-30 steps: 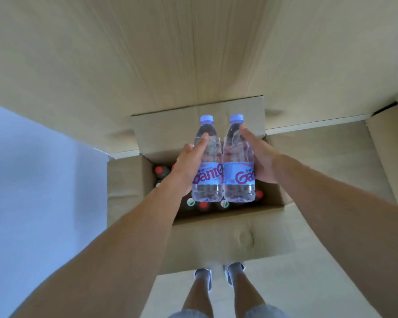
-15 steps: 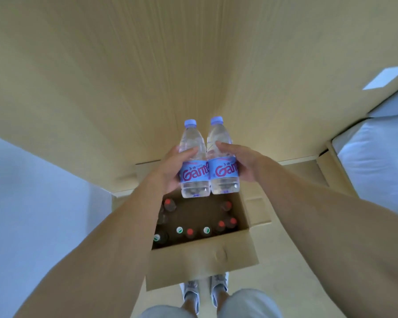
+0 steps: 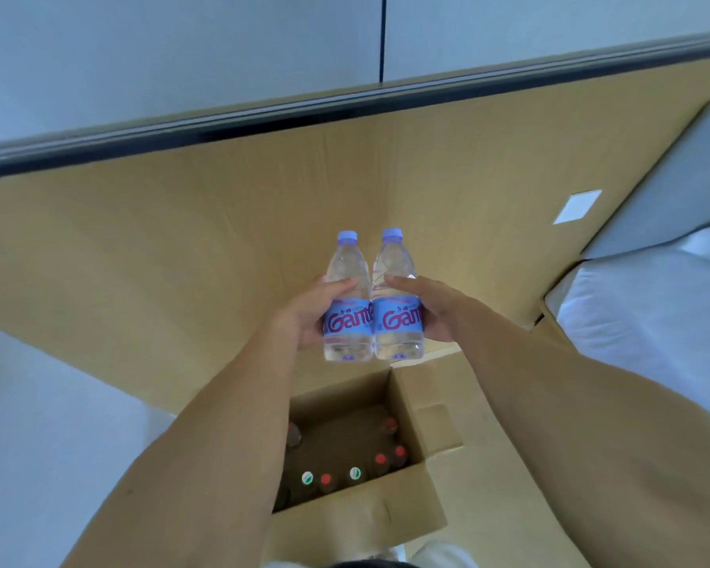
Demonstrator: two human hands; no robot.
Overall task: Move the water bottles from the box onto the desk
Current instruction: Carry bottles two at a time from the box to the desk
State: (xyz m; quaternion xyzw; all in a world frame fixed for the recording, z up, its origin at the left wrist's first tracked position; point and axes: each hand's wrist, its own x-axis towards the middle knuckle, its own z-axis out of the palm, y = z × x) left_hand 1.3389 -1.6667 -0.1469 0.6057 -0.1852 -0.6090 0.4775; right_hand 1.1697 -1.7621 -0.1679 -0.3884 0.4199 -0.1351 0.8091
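Bottles: we see two clear ribbed plastic water bottles (image 3: pixel 372 305), blue-labelled, upright, touching.
Hands: left hand (image 3: pixel 308 311) and right hand (image 3: pixel 435 307) each grip one.
Box: open cardboard box (image 3: pixel 417 436), seemingly capped drinks inside.

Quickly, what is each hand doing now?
Left hand: closed on the left bottle.
Right hand: closed on the right bottle.

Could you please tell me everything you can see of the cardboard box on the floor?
The cardboard box is plain brown corrugated card, open at the top with its flaps folded outward. It sits on the floor below the raised hands, against the tan desk panel. Inside stand several dark bottles along its near and right sides, showing red caps and white-and-green caps; the middle looks bare. Neither hand touches it; the left forearm hides its left edge.
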